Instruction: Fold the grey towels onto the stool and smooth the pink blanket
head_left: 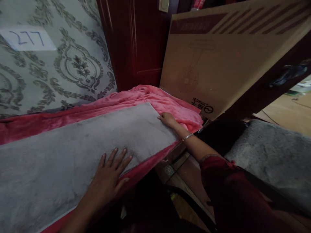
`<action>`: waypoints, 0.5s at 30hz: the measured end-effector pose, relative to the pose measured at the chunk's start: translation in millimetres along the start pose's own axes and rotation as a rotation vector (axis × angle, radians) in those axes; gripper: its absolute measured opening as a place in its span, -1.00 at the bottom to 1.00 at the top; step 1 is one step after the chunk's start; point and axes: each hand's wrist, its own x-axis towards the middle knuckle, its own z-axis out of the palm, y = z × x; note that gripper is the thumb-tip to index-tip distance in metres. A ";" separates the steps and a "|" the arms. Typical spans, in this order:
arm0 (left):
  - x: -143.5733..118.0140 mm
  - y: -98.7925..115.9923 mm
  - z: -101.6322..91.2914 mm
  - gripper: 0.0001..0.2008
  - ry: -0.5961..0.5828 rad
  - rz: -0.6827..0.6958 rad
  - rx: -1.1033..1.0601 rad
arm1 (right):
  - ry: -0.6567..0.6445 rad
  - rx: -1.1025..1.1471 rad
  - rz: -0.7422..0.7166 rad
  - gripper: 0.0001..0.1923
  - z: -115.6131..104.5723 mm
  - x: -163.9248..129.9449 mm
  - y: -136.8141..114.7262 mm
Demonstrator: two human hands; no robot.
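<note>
Clearly, at the left, a paper [46,44] marked 277 is on the patterned wall [79,68]. The grey cloth [65,155] lies along the pink blanket [143,92]. On it the left hand [109,173] rests flat, fingers spread; the right hand [168,119] grasps its end edge, beside a cardboard box [223,61].

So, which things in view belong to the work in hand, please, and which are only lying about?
Apparently in the work:
grey cloth, left hand flat on it, right hand at its edge
pink cloth beneath

Apparently just around:
cardboard box
paper marked 277
grey textile at right
</note>
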 end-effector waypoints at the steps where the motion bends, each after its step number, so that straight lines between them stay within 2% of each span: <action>1: 0.0 0.3 0.5 -0.39 0.005 0.000 0.000 | 0.016 -0.017 0.000 -0.74 0.8 -5.9 -0.1; 6: 0.1 2.1 1.7 -0.37 0.018 -0.003 -0.010 | 0.060 -0.083 0.035 -0.71 3.6 -21.3 -6.5; 9: 4.1 4.7 0.1 -0.37 -0.016 -0.024 -0.027 | 0.076 -0.119 0.059 -0.70 -1.2 -26.9 -12.1; 12: 1.8 15.1 -3.5 -0.37 -0.060 -0.075 -0.056 | 0.108 -0.165 0.055 -0.65 -9.4 -48.5 -24.9; 13: -2.6 20.6 -5.2 -0.37 -0.076 -0.093 -0.072 | 0.123 -0.177 0.025 -0.61 -12.2 -60.5 -30.7; 15: -16.9 31.9 -8.6 -0.35 -0.098 -0.115 -0.118 | 0.156 -0.181 -0.135 -0.52 -17.7 -87.6 -40.1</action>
